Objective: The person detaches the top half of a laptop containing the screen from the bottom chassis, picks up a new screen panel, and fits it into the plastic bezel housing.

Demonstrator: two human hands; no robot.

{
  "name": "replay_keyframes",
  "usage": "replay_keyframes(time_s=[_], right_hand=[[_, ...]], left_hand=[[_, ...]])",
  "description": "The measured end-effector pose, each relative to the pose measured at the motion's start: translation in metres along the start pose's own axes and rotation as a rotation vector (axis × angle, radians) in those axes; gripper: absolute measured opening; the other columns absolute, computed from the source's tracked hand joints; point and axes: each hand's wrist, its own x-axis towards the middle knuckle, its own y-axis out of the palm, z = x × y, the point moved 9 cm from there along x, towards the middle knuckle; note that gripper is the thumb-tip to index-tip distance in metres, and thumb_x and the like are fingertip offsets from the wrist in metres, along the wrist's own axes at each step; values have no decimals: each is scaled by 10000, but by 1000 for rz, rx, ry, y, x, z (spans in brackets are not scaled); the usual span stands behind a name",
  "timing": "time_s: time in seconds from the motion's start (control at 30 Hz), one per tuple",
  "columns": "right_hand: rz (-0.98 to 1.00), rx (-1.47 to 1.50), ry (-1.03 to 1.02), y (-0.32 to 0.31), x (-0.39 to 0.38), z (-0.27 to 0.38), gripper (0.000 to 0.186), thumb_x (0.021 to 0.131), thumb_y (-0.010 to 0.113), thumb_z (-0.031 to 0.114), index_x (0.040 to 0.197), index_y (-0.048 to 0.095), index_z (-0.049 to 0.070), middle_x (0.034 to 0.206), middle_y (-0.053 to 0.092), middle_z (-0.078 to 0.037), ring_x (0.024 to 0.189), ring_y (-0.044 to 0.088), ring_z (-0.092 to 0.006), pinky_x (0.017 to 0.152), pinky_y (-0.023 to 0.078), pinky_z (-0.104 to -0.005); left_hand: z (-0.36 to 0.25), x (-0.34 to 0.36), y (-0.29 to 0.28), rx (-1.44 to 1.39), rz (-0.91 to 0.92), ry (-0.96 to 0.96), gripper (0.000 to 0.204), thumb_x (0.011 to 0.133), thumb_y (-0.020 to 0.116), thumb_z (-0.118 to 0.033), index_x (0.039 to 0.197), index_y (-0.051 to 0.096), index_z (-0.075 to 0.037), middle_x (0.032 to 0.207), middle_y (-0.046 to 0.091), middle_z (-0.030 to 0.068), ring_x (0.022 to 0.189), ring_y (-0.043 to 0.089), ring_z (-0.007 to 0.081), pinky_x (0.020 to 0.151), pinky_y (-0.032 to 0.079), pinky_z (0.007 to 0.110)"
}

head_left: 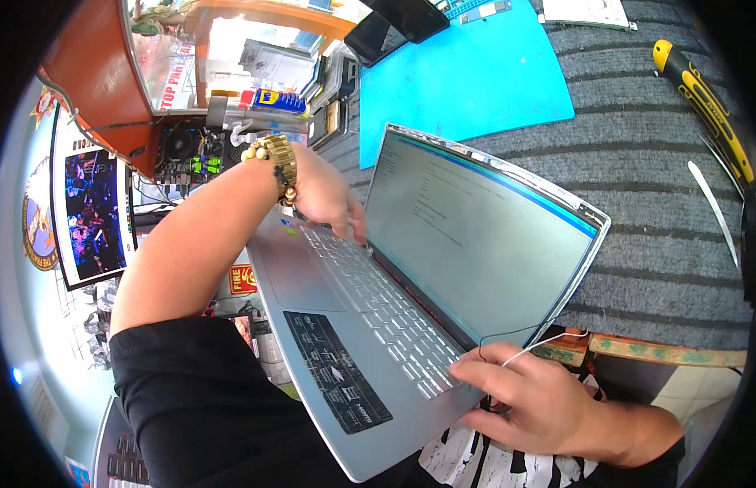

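An open silver laptop [467,431] lies slanted before me, its lit screen [484,220] showing lines of text. The lid's border looks stripped, with pale inner edges bare. A dark printed label [337,372] covers part of the palm rest beside the touchpad [301,272]. My left hand [325,195], wearing a gold watch and beads, reaches over the far end of the keyboard [378,301]. Its slightly blurred fingers bend together beside the screen hinge; whatever they pinch is hidden. My right hand [524,398] grips the laptop's near right corner, thumb underneath and fingers on top.
A blue mat [467,89] lies on the grey striped cloth [662,220]. Dark phone-like slabs [394,28] rest behind it. At right are a yellow-black cutter knife [703,110] and a white strip [714,211]. A thin white wire [549,339] crosses near my right hand. A monitor [93,211] stands left.
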Motion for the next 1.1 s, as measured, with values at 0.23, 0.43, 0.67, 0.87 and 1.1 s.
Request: replay_keyframes(time_s=[0.23,0.43,0.67,0.87,1.1], right_hand=[[-79,-417,-96,-40,-6,49,768,783,976,382,1380,671,7,839,699,-71,624,671,-198,535,519,-320],[-226,-472,-338,-33,4,85,790,807,947,430,1428,669,27,761,569,-1,557,544,-164,481,426,-303],[-175,-551,-502,-7,17,102,651,743,874,198,1359,740,38,787,490,20,569,486,-140,463,396,-311],[-209,-569,-509,-2,16,109,546,744,858,147,1263,779,-2,774,516,-8,555,505,-165,463,414,-321],[-249,-602,-521,0,12,108,573,739,863,88,1280,754,-66,807,549,-27,598,558,-161,498,461,-317]], left_hand=[[-2,-5,4,29,53,-79,557,1025,602,-416,1548,625,-225,1554,642,71,1421,587,221,1189,421,366],[-5,-11,-2,104,9,-96,578,988,620,-447,1553,622,-329,1505,678,50,1186,687,212,1067,506,408],[0,-8,-6,60,19,-111,622,996,605,-412,1607,555,-310,1525,652,68,1112,767,295,918,604,396],[16,-36,-34,39,-184,-13,520,1019,599,-376,1490,686,-176,1465,696,107,1102,767,239,971,588,381],[41,-228,-22,-481,-1442,219,334,1057,586,-305,1180,768,-53,1101,776,26,977,722,152,860,534,308]])
